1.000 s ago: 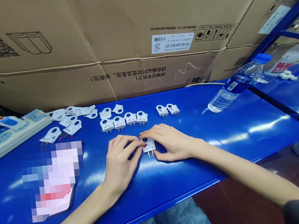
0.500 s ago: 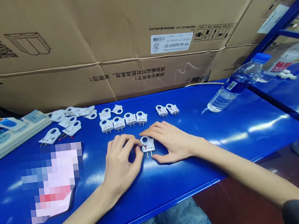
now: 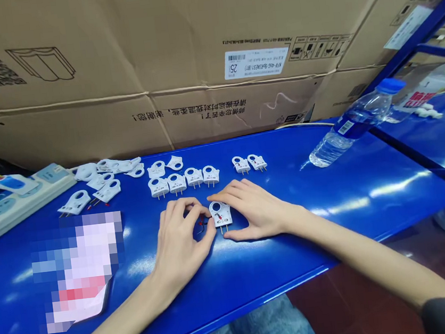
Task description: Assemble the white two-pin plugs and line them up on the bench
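A white two-pin plug half lies on the blue table, pins pointing toward me. My right hand steadies it from the right with thumb and fingers. My left hand pinches a small red part against its left side. Behind them stands a row of several finished white plugs, and a pair of plugs further right.
A loose pile of white plug shells lies at the back left beside a power strip. A blurred flat object sits front left. A water bottle lies at the right. Cardboard boxes wall the back.
My fingers have lifted off the top of the plug, uncovering its round hole. My left fingertips shifted slightly, now working at the plug's left edge. The plug stays in place.
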Demonstrator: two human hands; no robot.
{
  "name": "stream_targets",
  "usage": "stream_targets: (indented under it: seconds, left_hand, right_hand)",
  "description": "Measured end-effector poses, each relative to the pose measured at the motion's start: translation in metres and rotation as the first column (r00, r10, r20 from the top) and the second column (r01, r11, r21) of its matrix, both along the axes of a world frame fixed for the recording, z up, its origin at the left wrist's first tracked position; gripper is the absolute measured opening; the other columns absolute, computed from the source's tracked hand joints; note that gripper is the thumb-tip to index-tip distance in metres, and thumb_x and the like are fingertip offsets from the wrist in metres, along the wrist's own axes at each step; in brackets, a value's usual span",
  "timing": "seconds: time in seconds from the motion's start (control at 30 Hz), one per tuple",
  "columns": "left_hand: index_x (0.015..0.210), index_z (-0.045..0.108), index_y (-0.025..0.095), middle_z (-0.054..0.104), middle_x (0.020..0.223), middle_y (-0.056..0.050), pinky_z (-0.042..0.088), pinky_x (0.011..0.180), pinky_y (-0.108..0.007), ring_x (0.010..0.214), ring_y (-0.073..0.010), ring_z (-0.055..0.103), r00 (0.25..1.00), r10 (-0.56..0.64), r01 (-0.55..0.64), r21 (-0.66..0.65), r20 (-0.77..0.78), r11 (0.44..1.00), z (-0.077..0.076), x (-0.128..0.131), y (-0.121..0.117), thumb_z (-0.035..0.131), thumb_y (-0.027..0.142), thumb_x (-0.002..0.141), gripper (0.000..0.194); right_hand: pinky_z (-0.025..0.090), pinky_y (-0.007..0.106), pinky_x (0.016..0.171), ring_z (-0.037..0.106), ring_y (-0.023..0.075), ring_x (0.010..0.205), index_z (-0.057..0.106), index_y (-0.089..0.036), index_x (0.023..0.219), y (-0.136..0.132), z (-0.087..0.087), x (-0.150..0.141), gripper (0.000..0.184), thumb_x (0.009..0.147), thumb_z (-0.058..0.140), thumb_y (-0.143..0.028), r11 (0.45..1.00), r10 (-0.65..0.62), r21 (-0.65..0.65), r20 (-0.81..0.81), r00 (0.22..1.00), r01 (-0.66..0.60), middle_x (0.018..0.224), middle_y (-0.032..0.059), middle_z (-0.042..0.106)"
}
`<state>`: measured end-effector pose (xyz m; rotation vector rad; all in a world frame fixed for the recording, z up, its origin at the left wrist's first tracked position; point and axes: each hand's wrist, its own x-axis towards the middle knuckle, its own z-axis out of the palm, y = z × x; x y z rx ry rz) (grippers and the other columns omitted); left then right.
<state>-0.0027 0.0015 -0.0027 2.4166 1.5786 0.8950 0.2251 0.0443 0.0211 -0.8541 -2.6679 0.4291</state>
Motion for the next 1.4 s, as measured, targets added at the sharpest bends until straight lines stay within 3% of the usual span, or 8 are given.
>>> stream_targets:
  seconds: [0.37, 0.83, 1.4]
  left_hand:
    - [0.092, 0.064, 0.023, 0.068, 0.107, -0.006, 0.044, 0.087, -0.042, 0.103, -0.0251, 0.06, 1.0, -0.02, 0.02, 0.015, 0.024, 1.0, 0.0028, 0.0007, -0.0003, 0.056, 0.022, 0.097, 0.01]
    - [0.089, 0.062, 0.023, 0.069, 0.102, -0.004, 0.044, 0.084, -0.041, 0.1, -0.0254, 0.061, 0.998, 0.041, -0.046, 0.08, 0.057, 0.996, 0.0033, 0.0009, -0.0005, 0.059, 0.022, 0.095, 0.007]
    - [0.088, 0.061, 0.024, 0.069, 0.099, -0.004, 0.044, 0.083, -0.041, 0.099, -0.0245, 0.061, 0.999, 0.038, -0.041, 0.083, 0.035, 0.996, 0.0034, 0.001, -0.0009, 0.059, 0.023, 0.096, 0.009]
  right_hand:
    - [0.05, 0.048, 0.102, 0.059, 0.0301, 0.127, 0.047, -0.019, 0.15, 0.0011, 0.0008, 0.0023, 0.067, 0.093, 0.072, -0.047, 1.0, 0.017, 0.003, -0.03, 0.999, -0.017, 0.143, 0.0136, 0.063]
    - [0.05, 0.046, 0.101, 0.06, 0.0294, 0.128, 0.05, -0.021, 0.148, 0.0015, 0.0028, 0.0018, 0.063, 0.095, 0.07, -0.047, 0.999, 0.033, 0.022, -0.053, 0.998, -0.032, 0.145, 0.0128, 0.063]
    - [0.049, 0.04, 0.094, 0.063, 0.0252, 0.117, 0.055, -0.022, 0.143, 0.002, -0.0002, 0.0026, 0.053, 0.098, 0.066, -0.048, 0.994, 0.057, 0.096, -0.046, 0.997, -0.053, 0.143, 0.0097, 0.064]
